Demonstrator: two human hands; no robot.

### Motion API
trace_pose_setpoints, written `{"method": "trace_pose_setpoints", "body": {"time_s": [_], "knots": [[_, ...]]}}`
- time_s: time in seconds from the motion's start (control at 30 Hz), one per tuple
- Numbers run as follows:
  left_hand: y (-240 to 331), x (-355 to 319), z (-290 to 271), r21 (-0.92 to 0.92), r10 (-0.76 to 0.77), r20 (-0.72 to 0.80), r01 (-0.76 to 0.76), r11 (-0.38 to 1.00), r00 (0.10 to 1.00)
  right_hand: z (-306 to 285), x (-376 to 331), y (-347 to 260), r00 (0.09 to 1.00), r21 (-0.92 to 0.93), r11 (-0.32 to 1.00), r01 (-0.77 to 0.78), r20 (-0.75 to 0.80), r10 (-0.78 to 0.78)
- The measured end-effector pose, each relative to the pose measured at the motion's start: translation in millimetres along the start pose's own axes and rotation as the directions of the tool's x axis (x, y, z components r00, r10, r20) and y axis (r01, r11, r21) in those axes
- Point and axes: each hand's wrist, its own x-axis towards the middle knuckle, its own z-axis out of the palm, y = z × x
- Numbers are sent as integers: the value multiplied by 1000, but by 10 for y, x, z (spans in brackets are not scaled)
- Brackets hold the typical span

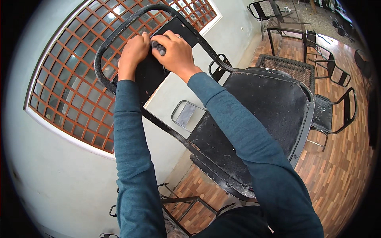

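Lump (159,48), grey, half hidden in right hand (177,52); left hand (134,52) at chair backrest (150,80), grip unclear.

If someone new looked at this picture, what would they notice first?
Probably the big black chair, filling the middle. Then the left hand and right hand at its backrest, the right one holding something dark grey. Behind, at upper left, is a reddish-brown lattice window.

it is bright; the floor (337,158) shines white at the upper right; the window (73,85) has pale glints; straight lines bend and the corners go black
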Motion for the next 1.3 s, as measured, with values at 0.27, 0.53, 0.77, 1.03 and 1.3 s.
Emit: {"method": "trace_pose_setpoints", "body": {"time_s": [0.27, 0.53, 0.77, 1.03, 1.3], "knots": [[6, -25, -13, 5, -11, -8, 11, 1000, 1000, -82, -90, 66, 999, 17, 1000, -26, 26, 26], [85, -70, -124, -18, -55, 48, 56, 998, 997, -41, -88, 20, 995, 12, 996, -89, -35, 90], [-274, -58, -304, -125, -111, 242, 144, 982, 964, -46, -54, -121, 997, 9, 997, 71, 13, -71], [-538, -87, -217, -126, -186, 398, 254, 959, 898, -96, -187, -10, 999, -14, 1000, 21, -36, -22], [-530, -62, -189, -168, -116, 425, 204, 964, 898, 24, -143, -201, 984, -21, 985, 173, -50, -174]]}}
